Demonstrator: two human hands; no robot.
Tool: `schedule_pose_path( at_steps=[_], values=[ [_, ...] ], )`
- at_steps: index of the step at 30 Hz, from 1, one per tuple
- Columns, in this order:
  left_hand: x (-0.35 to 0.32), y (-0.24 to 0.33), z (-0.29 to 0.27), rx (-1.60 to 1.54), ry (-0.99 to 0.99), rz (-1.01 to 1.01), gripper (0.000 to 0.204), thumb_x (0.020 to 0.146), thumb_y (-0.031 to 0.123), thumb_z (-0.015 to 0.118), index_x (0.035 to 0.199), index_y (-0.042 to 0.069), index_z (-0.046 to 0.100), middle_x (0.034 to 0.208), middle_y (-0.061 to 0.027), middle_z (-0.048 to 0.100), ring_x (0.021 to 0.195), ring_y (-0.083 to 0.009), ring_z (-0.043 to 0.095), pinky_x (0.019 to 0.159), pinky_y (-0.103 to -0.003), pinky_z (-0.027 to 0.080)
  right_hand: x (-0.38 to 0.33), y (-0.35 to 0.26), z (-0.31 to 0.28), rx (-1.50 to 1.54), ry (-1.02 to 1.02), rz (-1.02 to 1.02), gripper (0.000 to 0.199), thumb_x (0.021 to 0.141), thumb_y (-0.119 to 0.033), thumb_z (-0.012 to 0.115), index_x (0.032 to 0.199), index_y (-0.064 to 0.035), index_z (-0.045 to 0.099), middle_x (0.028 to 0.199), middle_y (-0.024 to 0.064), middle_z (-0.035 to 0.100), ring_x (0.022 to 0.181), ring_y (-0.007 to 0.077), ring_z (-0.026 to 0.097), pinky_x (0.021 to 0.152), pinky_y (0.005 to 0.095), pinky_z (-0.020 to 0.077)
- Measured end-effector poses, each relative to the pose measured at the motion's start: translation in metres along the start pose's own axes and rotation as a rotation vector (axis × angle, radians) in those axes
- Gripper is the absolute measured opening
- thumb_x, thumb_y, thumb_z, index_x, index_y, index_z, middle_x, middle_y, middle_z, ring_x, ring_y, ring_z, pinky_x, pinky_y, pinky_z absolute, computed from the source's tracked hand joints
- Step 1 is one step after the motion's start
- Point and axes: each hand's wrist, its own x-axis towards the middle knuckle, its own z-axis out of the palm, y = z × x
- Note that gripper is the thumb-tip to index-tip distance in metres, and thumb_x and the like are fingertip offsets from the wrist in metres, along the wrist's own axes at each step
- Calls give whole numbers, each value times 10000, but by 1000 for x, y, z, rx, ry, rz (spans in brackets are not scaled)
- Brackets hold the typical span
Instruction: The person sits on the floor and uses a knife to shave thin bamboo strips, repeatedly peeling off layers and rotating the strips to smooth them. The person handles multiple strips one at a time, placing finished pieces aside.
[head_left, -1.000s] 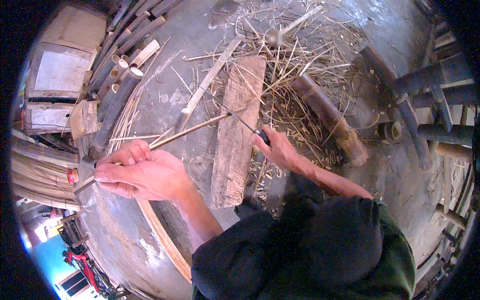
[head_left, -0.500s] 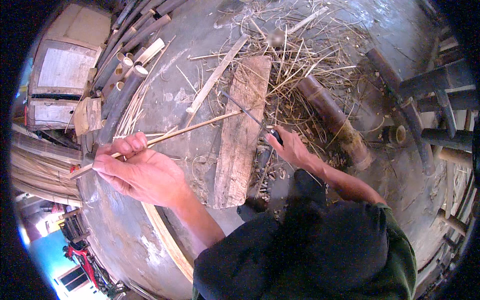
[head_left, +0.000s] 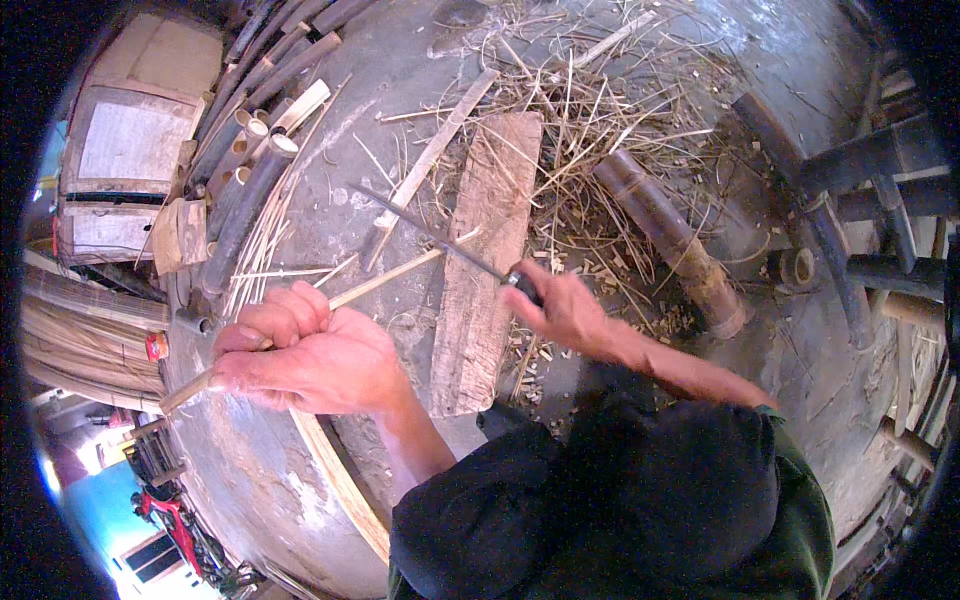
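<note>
My left hand (head_left: 310, 352) is closed round a thin bamboo strip (head_left: 392, 273), with a short end sticking out behind the fist. The strip's far end reaches over a thick wooden plank (head_left: 490, 200) on the floor. In my right hand (head_left: 568, 310) is the dark handle of a long-bladed knife (head_left: 430, 235). Its narrow blade points to the far left and crosses above the strip near the plank's left edge. Whether the blade touches the strip I cannot tell.
Shavings and split strips (head_left: 620, 130) lie heaped beyond the plank. A thick bamboo pole (head_left: 670, 240) rests to its right, with small offcuts around. Bamboo tubes (head_left: 245, 200) and bundled strips (head_left: 90, 340) stand at the left. A dark bamboo frame (head_left: 880, 200) stands at the right.
The knife has swung left and nearer, its blade now across the strip farther from the tip. My left hand has come slightly right and nearer, and its fingers have closed more tightly.
</note>
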Motion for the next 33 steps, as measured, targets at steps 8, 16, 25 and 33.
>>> schedule_pose_path(
  at_steps=[8,16,25,33],
  values=[
    [4,-5,-3,81,-41,3,465,1046,452,305,720,131,387,615,17,317,526,-121,320,468,-299,259,7,29,10,-64,159,-209,311,934,-334,588,1033,-42,556,615,181,544,516,277,576,515,402,443],
    [11,-9,-12,139,8,33,472,1034,473,349,691,149,354,613,23,280,527,-115,279,486,-287,247,-2,-14,-1,35,-141,-225,357,943,-371,557,1062,-35,569,646,160,559,560,273,587,544,422,444],
    [5,-14,5,87,24,-3,441,1023,491,383,749,146,372,598,35,243,534,-92,240,477,-277,198,21,76,8,-66,112,101,393,943,-383,555,1023,2,562,742,268,635,713,434,649,624,506,484],
    [10,-14,-3,46,-16,63,364,1046,371,403,769,142,347,621,34,255,520,-81,238,469,-257,208,2,37,4,-14,55,-105,359,956,-360,553,996,-3,540,601,188,538,536,329,575,529,439,429]
  ],
)
